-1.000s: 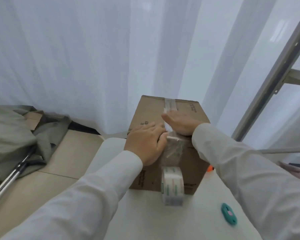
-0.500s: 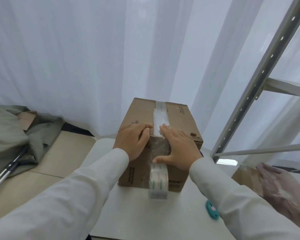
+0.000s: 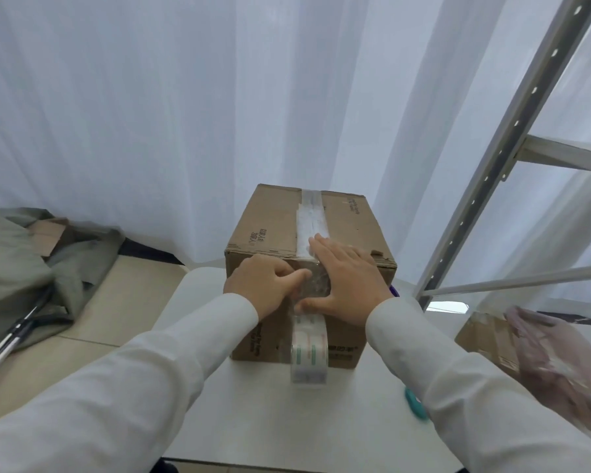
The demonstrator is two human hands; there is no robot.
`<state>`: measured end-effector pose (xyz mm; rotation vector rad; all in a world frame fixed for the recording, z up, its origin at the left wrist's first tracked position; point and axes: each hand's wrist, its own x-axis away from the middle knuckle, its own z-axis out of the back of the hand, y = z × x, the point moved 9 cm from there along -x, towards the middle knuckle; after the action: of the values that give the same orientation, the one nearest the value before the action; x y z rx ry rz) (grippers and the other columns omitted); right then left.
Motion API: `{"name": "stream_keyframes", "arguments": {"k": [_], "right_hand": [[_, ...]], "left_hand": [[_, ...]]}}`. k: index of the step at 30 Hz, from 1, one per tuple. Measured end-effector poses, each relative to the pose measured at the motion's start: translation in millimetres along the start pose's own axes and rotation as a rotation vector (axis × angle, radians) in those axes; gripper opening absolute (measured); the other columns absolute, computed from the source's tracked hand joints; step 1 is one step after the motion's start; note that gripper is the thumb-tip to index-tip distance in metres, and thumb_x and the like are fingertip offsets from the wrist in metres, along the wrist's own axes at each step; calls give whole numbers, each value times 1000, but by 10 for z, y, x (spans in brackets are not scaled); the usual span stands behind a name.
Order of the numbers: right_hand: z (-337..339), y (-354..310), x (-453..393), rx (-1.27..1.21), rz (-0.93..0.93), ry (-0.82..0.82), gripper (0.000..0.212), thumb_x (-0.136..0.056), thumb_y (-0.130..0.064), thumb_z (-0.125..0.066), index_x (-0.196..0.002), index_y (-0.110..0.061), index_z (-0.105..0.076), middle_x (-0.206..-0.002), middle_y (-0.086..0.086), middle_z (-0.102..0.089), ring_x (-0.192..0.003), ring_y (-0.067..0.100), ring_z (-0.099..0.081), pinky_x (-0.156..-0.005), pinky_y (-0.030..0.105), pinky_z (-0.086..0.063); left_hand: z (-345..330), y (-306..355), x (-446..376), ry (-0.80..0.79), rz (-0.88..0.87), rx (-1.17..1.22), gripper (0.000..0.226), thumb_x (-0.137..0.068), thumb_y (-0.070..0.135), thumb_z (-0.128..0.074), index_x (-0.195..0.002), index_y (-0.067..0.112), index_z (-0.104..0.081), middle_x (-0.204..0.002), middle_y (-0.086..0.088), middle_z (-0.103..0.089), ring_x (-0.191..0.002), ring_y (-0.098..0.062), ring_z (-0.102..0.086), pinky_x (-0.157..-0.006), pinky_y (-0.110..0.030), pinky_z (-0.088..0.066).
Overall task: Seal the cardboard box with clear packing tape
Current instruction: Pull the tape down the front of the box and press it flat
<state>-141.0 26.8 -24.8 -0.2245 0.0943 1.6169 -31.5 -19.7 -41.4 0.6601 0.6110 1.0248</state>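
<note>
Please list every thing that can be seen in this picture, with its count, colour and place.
box: one, brown, on the table
tape strip: one, clear, along the box top
tape roll: one, clear, hanging at the box front
table: one, white, under the box
cutter: one, teal, on the table, right
curtain: white, behind
shelf frame: grey, right
cloth: grey-green, on the floor, left
left hand: on the box front
right hand: pressing the tape at the box edge

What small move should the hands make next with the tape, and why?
Probably cut the tape free. The strip already runs along the top seam and down the front of the box, both hands press it there, yet the roll hangs from it uncut.
</note>
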Motion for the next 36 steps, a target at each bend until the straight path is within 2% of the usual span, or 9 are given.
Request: {"name": "stream_keyframes", "arguments": {"k": [4,8,10,16,20,24,31,33,36], "right_hand": [[-1,4,4,6,0,8,98,-72,-66,-58,-147,-23,-12,-157,-4,-13,-143,14,-11,-115,36,-6],[-3,1,-1,4,1,20,95,-74,-68,-54,-147,-23,-13,-157,-4,-14,-143,14,-12,-115,36,-7],[3,-1,2,4,6,26,92,-75,-67,-52,-146,-23,-14,-157,-4,-15,-143,14,-13,-115,36,-7],[36,11,39,-5,17,37,81,-81,-59,-52,-146,-25,-17,-156,-6,-17,-142,12,-16,-114,31,-9],[61,18,15,-8,16,74,67,-89,-49,-49,-146,-26,-20,-155,-6,-21,-142,11,-19,-114,30,-12],[60,42,-6,-26,3,68,60,-93,-45,-43,-145,-26,-22,-155,-6,-22,-141,12,-21,-114,31,-14],[90,55,-10,-31,2,154,52,-93,-42,-44,-141,-25,-34,-149,-5,-35,-137,12,-31,-111,29,-20],[95,52,-11,-23,6,183,51,-92,-42,-46,-140,-24,-37,-147,-4,-38,-136,12,-34,-110,29,-22],[100,49,-11,-13,6,196,51,-92,-40,-47,-139,-24,-38,-147,-4,-40,-135,13,-35,-110,29,-23]], "left_hand": [[0,52,13,-13,8,289,25,-80,38,-66,-65,19,-73,-59,8,-69,-46,-7,-53,-72,-29,-50],[-21,40,2,6,11,289,23,-82,33,-65,-63,22,-69,-57,9,-67,-47,-6,-54,-70,-29,-50],[-7,41,8,67,-2,190,23,-81,37,-62,-62,26,-64,-59,10,-67,-57,-11,-60,-72,-33,-52],[49,165,82,181,-49,-79,22,-85,39,-54,-68,26,-58,-65,10,-61,-71,-16,-60,-62,-25,-41],[75,332,93,237,-184,-289,22,-89,38,-47,-78,23,-59,-75,5,-65,-70,-17,-59,-61,-24,-35],[95,387,69,237,-258,-473,29,-90,43,-44,-78,22,-59,-71,6,-58,-67,-18,-56,-60,-25,-34],[68,204,41,108,-181,-522,37,-89,45,-40,-79,21,-67,-77,3,-68,-74,-22,-61,-65,-27,-44],[-67,93,55,-11,-116,-485,43,-88,49,-39,-70,20,-65,-71,2,-66,-74,-24,-63,-66,-28,-46],[-409,-161,74,-327,74,-355,43,-81,61,-45,-64,23,-56,-73,1,-60,-75,-22,-59,-71,-29,-47]]}}
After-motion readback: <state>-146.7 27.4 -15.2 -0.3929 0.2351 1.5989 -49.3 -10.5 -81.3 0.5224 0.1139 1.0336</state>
